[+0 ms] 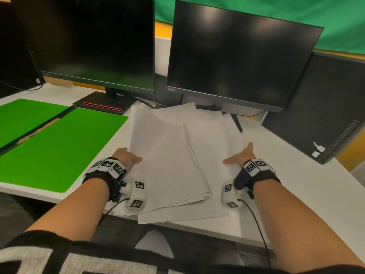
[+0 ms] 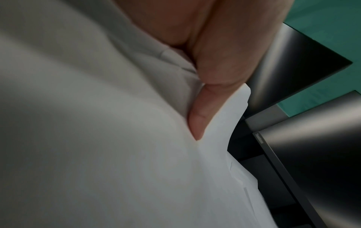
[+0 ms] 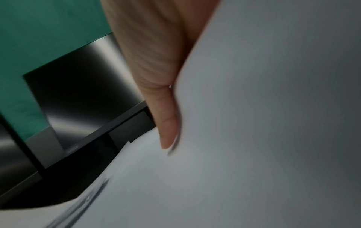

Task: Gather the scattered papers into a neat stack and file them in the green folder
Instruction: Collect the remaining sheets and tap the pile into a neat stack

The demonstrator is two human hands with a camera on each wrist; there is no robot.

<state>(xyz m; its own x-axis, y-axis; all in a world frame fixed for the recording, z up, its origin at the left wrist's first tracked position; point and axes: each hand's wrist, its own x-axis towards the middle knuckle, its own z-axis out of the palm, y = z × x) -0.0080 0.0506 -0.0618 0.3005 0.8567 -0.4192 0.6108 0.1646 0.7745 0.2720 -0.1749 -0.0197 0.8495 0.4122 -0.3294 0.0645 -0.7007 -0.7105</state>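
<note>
Both hands, left [image 1: 126, 156] and right [image 1: 242, 155], thumbs on top, gripping opposite sides of loose white papers [image 1: 177, 155]; green folder [image 1: 59, 147] open alongside.

Folder [image 1: 59, 147] left of papers [image 1: 177, 155]

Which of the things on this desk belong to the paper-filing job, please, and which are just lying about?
Part of the job:
- papers, held at both sides by the left hand and right hand
- green folder, lying open

Just lying about:
- left monitor
- right monitor
- computer tower
</note>
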